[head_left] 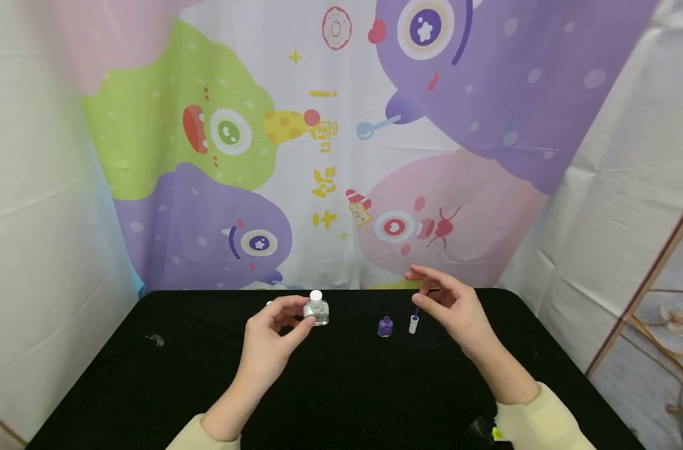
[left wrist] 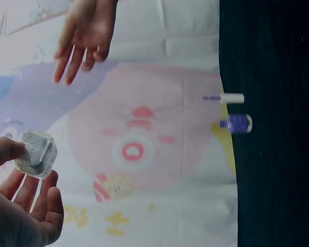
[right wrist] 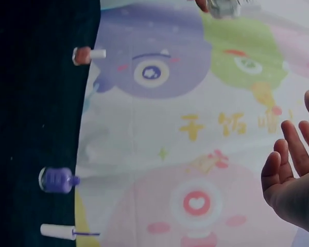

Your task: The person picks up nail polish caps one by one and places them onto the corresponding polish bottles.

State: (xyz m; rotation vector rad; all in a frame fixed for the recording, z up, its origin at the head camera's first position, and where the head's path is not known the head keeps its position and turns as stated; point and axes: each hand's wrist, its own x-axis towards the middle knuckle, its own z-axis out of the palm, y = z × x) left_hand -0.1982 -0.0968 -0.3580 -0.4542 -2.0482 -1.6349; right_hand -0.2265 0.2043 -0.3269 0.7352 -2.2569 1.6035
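Note:
My left hand (head_left: 270, 337) pinches a small clear glass bottle with a white cap (head_left: 317, 309) between thumb and fingers, above the table. Seen from the left wrist, the square base of the glass bottle (left wrist: 37, 154) faces the camera. My right hand (head_left: 453, 309) is raised and holds nothing, its fingers loosely extended. Near it, a nail polish brush (head_left: 413, 324) stands on its white cap, purple bristles upward. Left of the brush sits an uncapped purple nail polish bottle (head_left: 385, 327). A reddish nail polish bottle with a white cap (right wrist: 82, 55) is mostly hidden behind my left hand in the head view.
The black-covered table (head_left: 341, 387) ends at a printed cartoon curtain (head_left: 341, 187). A pale smudge (head_left: 155, 339) marks its left side. A dark object with a yellow-green patch (head_left: 482, 431) lies near my right sleeve.

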